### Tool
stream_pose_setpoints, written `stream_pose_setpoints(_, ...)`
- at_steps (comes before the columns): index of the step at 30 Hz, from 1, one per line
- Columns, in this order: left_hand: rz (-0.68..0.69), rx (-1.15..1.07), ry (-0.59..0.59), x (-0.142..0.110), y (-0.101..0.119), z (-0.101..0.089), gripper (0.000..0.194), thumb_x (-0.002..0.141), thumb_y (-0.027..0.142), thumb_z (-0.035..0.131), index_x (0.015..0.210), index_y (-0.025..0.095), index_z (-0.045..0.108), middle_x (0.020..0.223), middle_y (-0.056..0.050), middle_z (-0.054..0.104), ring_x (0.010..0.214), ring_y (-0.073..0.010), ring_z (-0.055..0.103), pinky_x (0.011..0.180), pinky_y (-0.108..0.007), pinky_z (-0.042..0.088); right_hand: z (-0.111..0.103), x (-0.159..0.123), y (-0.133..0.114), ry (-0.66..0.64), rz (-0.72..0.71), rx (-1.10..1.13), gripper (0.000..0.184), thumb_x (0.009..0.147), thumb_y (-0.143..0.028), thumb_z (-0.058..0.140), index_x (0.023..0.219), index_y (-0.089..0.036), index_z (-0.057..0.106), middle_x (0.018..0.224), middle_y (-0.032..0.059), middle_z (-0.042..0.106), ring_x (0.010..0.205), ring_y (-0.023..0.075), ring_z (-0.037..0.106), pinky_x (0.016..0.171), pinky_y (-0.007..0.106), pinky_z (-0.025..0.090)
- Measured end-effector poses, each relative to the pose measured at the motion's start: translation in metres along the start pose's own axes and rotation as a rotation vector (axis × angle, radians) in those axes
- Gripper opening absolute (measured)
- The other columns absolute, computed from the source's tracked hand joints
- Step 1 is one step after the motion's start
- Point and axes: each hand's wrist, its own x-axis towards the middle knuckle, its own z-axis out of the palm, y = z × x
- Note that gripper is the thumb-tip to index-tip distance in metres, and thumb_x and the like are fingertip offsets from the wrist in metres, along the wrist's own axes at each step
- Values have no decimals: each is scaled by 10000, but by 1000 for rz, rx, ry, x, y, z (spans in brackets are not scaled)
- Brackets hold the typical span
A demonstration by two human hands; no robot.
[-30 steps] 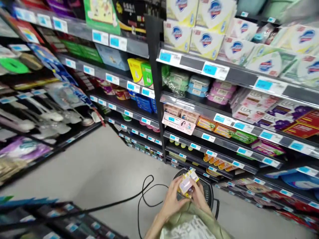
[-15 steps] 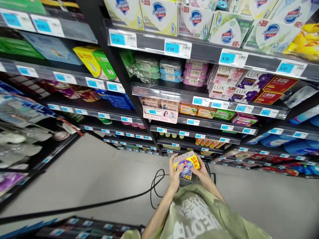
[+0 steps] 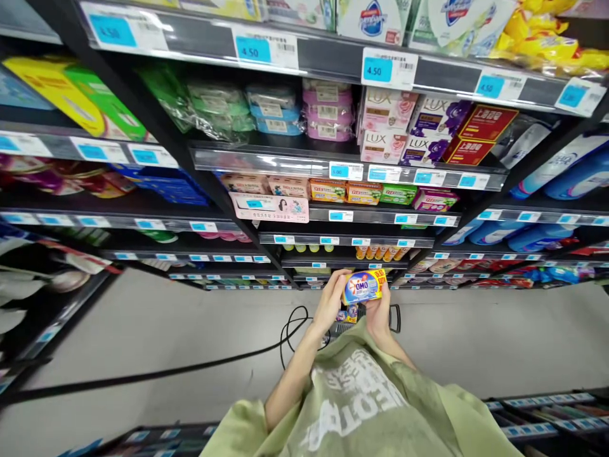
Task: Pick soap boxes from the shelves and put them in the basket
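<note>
Both hands hold a small blue and yellow OMO soap pack in front of my chest, its printed face turned up. My left hand grips its left end with the fingers curled round it. My right hand grips the right end and underside. Below the pack sits a dark shopping basket on the floor, with small items partly showing inside. The pack is level with the lowest shelves of the soap rack.
Black shelving full of boxed soaps, Lux cartons and blue price tags stands ahead. A black cable loops across the grey floor to the left. More racks line the left side and the bottom right corner.
The view has swung right and up toward the soap shelves. The pack has been turned from edge-on to face-up and lifted a little higher in both hands.
</note>
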Motion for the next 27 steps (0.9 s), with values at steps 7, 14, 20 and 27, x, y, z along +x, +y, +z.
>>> stream_pose_setpoints(7, -31, -25, 23, -4, -1, 3, 639, 974, 797, 593, 1199, 216, 738, 1199, -85, 768, 1029, -255, 727, 806, -311, 582, -6, -4, -3, -53, 27, 7, 587, 829, -750, 726, 1047, -206, 753, 974, 50, 838, 859, 240, 777, 727, 339, 630)
stream_pose_setpoints(14, -105, -173, 46, -12, 2, 6, 632, 940, 774, 651, 1263, 231, 676, 1065, -51, 749, 699, -181, 686, 571, -288, 560, -13, -10, -10, -142, -17, -104, 543, 808, -719, 794, 1052, -236, 750, 994, 45, 815, 849, 243, 771, 755, 373, 664)
stream_pose_setpoints(20, 26, -151, 186, -3, 5, 3, 560, 931, 712, 705, 1190, 216, 706, 1099, -65, 763, 930, -213, 724, 779, -285, 582, -21, -15, -18, -277, -28, -194, 598, 772, -633, 883, 1211, -248, 754, 1152, 66, 820, 934, 266, 783, 746, 402, 687)
stream_pose_setpoints(27, 24, -137, 176, -3, 2, 7, 548, 921, 706, 716, 1169, 217, 708, 1108, -66, 766, 952, -221, 720, 807, -297, 560, -28, -13, -21, -286, -21, -197, 584, 790, -612, 877, 1217, -233, 753, 1141, 70, 826, 896, 258, 785, 701, 386, 694)
